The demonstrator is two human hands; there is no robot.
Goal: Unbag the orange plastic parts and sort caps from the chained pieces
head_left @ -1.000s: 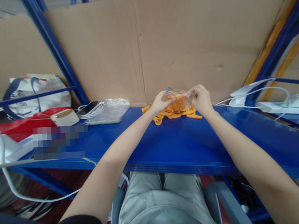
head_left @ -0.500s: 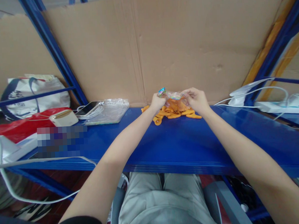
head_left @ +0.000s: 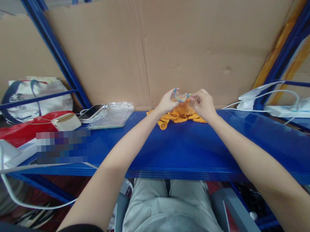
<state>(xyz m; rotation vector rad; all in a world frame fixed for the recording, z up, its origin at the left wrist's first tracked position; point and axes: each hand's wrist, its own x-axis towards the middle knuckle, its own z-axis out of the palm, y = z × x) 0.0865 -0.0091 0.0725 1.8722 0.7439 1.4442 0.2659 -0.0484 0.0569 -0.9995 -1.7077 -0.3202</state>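
A clear plastic bag (head_left: 181, 97) with a blue, colourful printed edge is stretched between my hands above the blue shelf. My left hand (head_left: 168, 100) grips its left side, and the fingers of my right hand (head_left: 201, 101) pinch its right side. Below and behind the bag lies a pile of orange pieces (head_left: 180, 120), some long and curved. One at the left front, an orange piece (head_left: 162, 125), shows a round end with a hole. Part of the pile is seen through the plastic; whether any piece is inside the bag I cannot tell.
On the left of the blue shelf (head_left: 172, 149) lie a flat clear plastic packet (head_left: 113, 116), a phone (head_left: 92, 112) with white cable, a beige box (head_left: 66, 121) and red plastic (head_left: 28, 124). White power strips and cables (head_left: 292, 110) lie at right. A cardboard wall (head_left: 192, 41) stands behind.
The bag's printed edge has turned and now reaches across towards my right hand. My left hand has shifted slightly and my right fingers have curled in closer.
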